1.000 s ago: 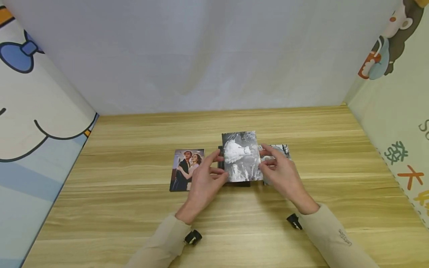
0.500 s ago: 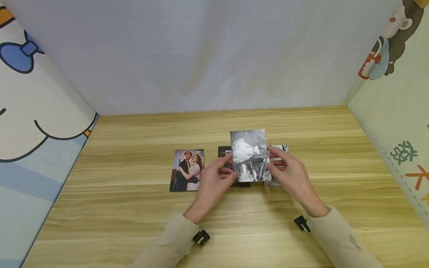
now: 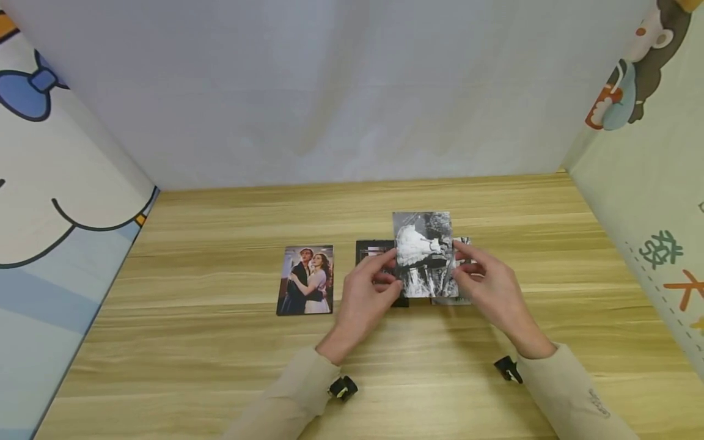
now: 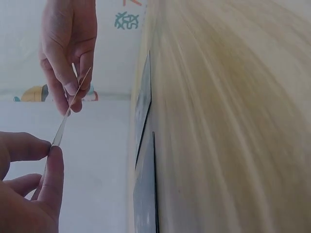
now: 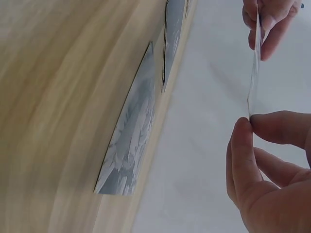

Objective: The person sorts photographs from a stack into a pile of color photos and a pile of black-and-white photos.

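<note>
A black-and-white photo card (image 3: 423,255) is held up above the table between both hands. My left hand (image 3: 367,299) pinches its left edge between thumb and fingers. On the opposite edge, my right hand (image 3: 495,296) pinches it the same way. Both wrist views show the held card nearly edge-on and clear of the tabletop. Beneath it lie a dark card (image 3: 375,245), partly covered by the left hand, and a grey-toned card (image 3: 448,301), mostly hidden in the head view. The right wrist view shows that grey-toned card (image 5: 129,141) flat on the wood.
To the left, a colour picture card (image 3: 305,281) of a couple embracing lies flat on the wooden table (image 3: 220,366). A pale cloth wall (image 3: 352,110) rises behind the table's far edge. Side walls with cartoon prints stand left and right.
Both hands have moved to the right together, carrying the black-and-white photo card. More of the dark card now shows, and less of the grey-toned one. The cards on the table have stayed put.
</note>
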